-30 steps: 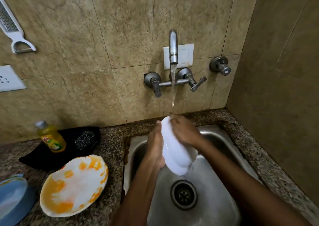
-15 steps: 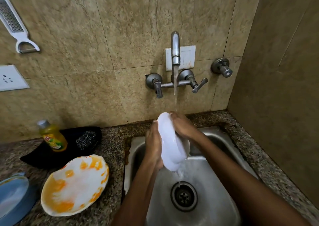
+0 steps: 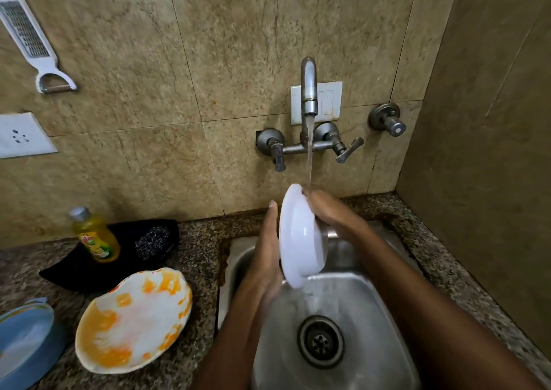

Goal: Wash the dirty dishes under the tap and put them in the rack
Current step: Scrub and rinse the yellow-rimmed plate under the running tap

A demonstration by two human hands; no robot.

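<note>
A white plate stands on edge over the steel sink, right under the tap, whose water stream hits its top rim. My left hand lies flat against the plate's left face. My right hand grips the top rim and right side. Water runs off the plate's bottom edge toward the drain. On the counter to the left lies a white shell-shaped plate smeared with orange stains. No rack is in view.
A yellow dish soap bottle and a steel scrubber rest on a black cloth behind the stained plate. A blue dish sits at the far left edge. A grater hangs on the tiled wall. A side wall closes in on the right.
The plate has turned more upright and edge-on under the stream, and my right hand has slid up to its top rim. The view has shifted slightly.
</note>
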